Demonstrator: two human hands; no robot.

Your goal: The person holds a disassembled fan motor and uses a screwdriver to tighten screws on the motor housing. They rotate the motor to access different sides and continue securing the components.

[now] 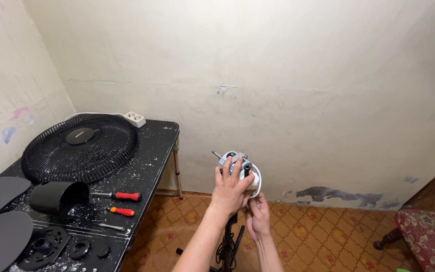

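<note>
Over the patterned floor, beside a black table, two bare hands hold a fan motor on top of a dark stand. Its thin metal shaft sticks out to the upper left. The left hand lies over the motor with its fingers spread across the front. The right hand is lower, and its fingers curl up to grip the white back part of the motor. On the table lie a round black fan grill, a black motor cover, two red-handled screwdrivers, grey fan blades and a white power strip.
</note>
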